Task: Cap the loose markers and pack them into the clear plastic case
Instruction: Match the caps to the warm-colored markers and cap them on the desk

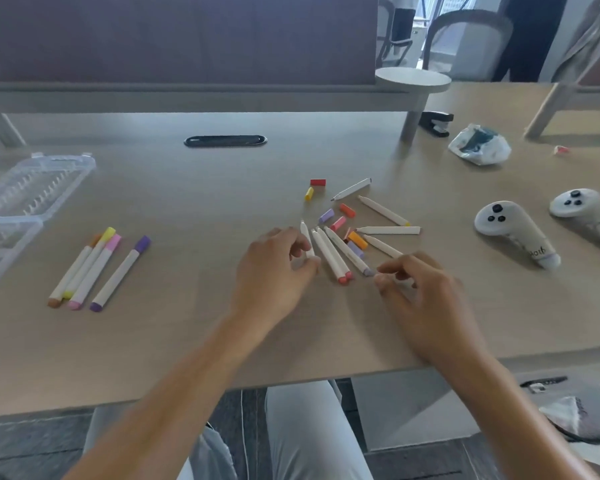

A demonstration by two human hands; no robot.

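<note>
Pinching one white marker [307, 242], the left hand [274, 271] was curled; the right hand [426, 296] was curled on another marker [383, 246]. Small caps [347, 210] could be knocked and rolled off the bench [187, 202]. The clear case [25, 188] was left open, far left.

My right hand [426, 292] hides 1 marker's [383, 246] lower end; the clear case [32, 188], left of it, seems cut off.
</note>
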